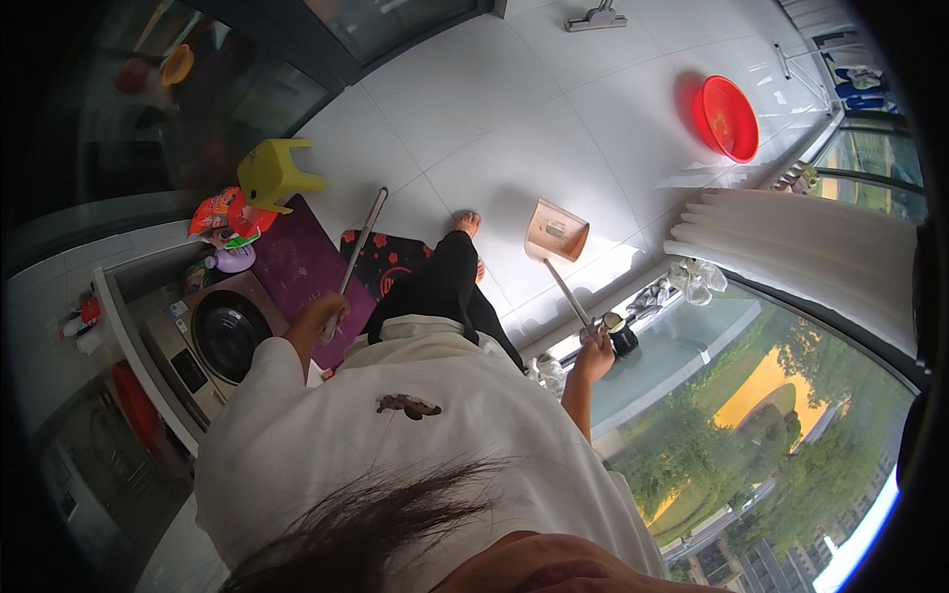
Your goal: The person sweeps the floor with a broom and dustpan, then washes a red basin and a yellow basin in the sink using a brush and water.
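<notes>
My left hand (326, 313) grips a long, thin pole (364, 241) near its pale end. Its narrow far end points ahead over the floor, and I cannot tell what tool it belongs to. In my right hand (595, 357) is the handle of a pale pink dustpan (557, 230), held ahead and to the right near the tiled floor. The dustpan's inside faces up, with a greyish patch in its middle that I cannot identify. Between the two tools are my legs in black trousers (426, 285), one foot on the tiles.
On the left stand a front-loading washing machine (189, 345), a purple mat or board (311, 259), a yellow-green stool (270, 174) and a detergent bottle (234, 259). A red basin (726, 118) is far right, a mop head (597, 18) farther ahead. A white curtain (801, 259) hangs by the window.
</notes>
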Available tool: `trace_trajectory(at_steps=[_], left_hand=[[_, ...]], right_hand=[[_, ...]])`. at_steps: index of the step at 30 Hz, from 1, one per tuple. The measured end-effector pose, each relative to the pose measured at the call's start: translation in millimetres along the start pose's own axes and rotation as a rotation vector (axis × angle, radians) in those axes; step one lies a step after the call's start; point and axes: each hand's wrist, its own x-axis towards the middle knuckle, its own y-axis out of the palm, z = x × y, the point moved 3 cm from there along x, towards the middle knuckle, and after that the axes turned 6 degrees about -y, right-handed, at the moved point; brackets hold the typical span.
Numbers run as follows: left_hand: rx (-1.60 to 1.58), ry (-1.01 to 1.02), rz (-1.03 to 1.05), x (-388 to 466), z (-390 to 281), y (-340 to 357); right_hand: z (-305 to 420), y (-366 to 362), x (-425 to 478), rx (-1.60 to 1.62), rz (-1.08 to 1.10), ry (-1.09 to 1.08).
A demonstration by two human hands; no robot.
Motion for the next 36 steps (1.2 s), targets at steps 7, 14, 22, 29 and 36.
trace_trajectory(at_steps=[7, 14, 22, 29, 36], left_hand=[[-0.575, -0.054, 0.074, 35, -61, 32], [-0.935, 0.074, 0.438, 101, -213, 143], [-1.084, -0.002, 0.312, 80, -329, 364], [-0.877, -0.03, 0.062, -34, -335, 317], [-0.56, 0.148, -0.231, 16, -358, 207]], right_hand=[[31, 24, 88, -0.159, 0.105, -0.055], [83, 28, 154, 0.016, 0.167, -0.164], [127, 21, 211, 0.098, 0.283, -0.034], [129, 34, 289, 0.106, 0.363, -0.201], [130, 25, 358, -0.117, 0.444, -0.391]])
